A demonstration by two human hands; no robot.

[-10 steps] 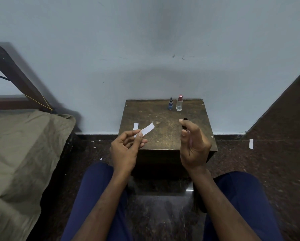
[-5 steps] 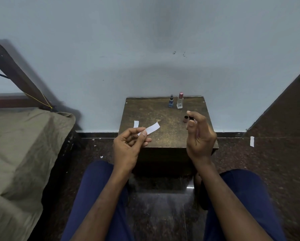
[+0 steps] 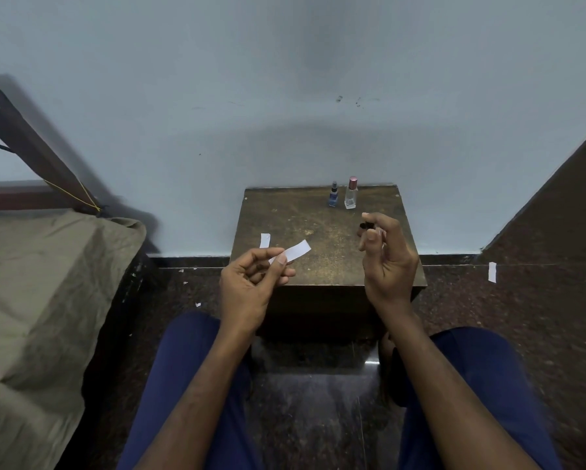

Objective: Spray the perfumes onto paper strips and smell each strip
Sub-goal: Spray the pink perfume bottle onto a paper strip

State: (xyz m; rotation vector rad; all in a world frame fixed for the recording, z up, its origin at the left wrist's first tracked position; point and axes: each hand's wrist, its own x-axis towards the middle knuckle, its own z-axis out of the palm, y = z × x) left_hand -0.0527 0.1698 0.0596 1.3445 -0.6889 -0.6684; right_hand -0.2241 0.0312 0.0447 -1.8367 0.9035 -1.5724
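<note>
My left hand (image 3: 251, 286) pinches a white paper strip (image 3: 296, 250) between thumb and fingers, its free end pointing up and right over the small wooden table (image 3: 318, 218). To the right, my right hand (image 3: 388, 262) curls round a small dark perfume bottle (image 3: 364, 226), mostly hidden by the fingers. A blue perfume bottle (image 3: 333, 196) and a clear one with a pink cap (image 3: 351, 194) stand side by side at the table's back edge. Another short strip (image 3: 265, 240) lies on the table's left side.
A pale wall rises right behind the table. A bed with an olive sheet (image 3: 40, 300) fills the left. One paper strip (image 3: 492, 272) and small scraps lie on the dark stone floor. My knees in blue trousers flank the table's front.
My right hand with the dark bottle has drifted right and farther from the strip. My left hand keeps its pinch on the strip, almost unmoved.
</note>
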